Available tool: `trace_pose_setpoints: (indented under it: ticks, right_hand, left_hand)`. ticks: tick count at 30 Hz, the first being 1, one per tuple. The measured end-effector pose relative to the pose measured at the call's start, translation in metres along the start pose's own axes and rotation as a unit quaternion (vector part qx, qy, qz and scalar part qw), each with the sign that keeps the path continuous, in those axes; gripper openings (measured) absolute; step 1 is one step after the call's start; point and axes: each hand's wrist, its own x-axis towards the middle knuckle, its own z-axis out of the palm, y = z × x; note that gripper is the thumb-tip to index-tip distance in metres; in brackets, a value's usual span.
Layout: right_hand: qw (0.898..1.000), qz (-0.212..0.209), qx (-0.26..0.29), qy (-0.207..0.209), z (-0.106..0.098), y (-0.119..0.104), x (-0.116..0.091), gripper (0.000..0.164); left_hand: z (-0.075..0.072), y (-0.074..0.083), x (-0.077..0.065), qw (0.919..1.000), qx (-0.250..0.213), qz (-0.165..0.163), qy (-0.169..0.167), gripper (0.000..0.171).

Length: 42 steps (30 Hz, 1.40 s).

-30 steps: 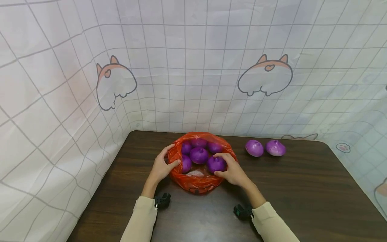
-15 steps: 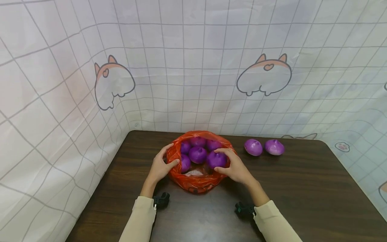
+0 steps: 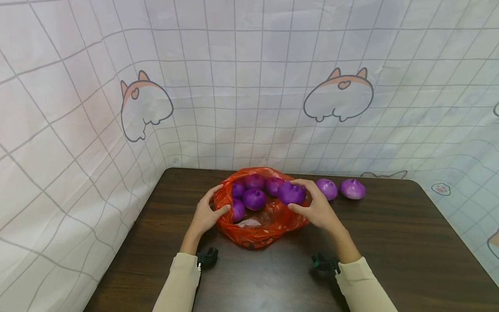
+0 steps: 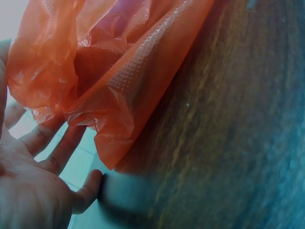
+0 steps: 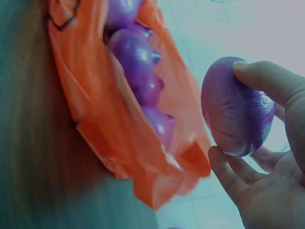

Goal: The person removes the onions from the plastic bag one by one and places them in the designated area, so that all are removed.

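Note:
A red plastic bag [image 3: 249, 237] stands on the table with its mouth spread wide, and several purple onions [image 3: 254, 199] sit inside it. My left hand [image 3: 206, 216] grips the bag's left rim between thumb and fingers; in the left wrist view the fingers lie behind the thin orange-looking plastic [image 4: 109, 90]. Between the thumb and fingers of my right hand [image 3: 320, 211] is one purple onion [image 5: 236, 107], held above the right side of the bag's mouth. The right wrist view shows this onion apart from the bag wall.
Two more purple onions [image 3: 326, 189] lie side by side on the dark wooden table [image 3: 397, 242], just right of my right hand. A white grid-patterned cloth [image 3: 241, 99] hangs behind the table and along its left side.
My right hand has lifted the onion from the bag's right side and moved it up and to the right. The left hand has stayed on the bag's rim.

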Motion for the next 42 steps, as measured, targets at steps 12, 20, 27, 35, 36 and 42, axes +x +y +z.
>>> trace_pose_setpoints:
  ticks: [12, 20, 27, 35, 36, 42]
  right_hand:
    - [0.998, 0.056, 0.000, 0.032, -0.034, 0.003, -0.012, 0.065]
    - [0.996, 0.072, 0.003, 0.057, -0.059, 0.010, -0.023, 0.068]
    - [0.991, 0.105, -0.013, 0.087, -0.079, 0.017, -0.033, 0.069]
    - [0.989, 0.093, -0.007, 0.112, -0.096, 0.032, -0.042, 0.069]
    - [0.989, 0.092, -0.009, 0.114, -0.098, 0.033, -0.043, 0.069]
    - [0.986, 0.091, -0.035, 0.133, -0.107, 0.035, -0.052, 0.068]
  left_hand:
    - [0.001, 0.003, -0.010, 1.0000, 0.005, 0.000, 0.007, 0.070]
    - [0.003, 0.006, -0.016, 0.9999, 0.010, -0.004, 0.010, 0.070]
    - [0.005, 0.008, -0.021, 0.9999, 0.008, -0.004, 0.012, 0.069]
    - [0.008, 0.010, -0.027, 0.9999, 0.005, -0.007, 0.009, 0.070]
    - [0.008, 0.010, -0.028, 0.9999, 0.005, -0.008, 0.010, 0.070]
    - [0.010, 0.012, -0.033, 0.9998, 0.003, -0.013, 0.012, 0.070]
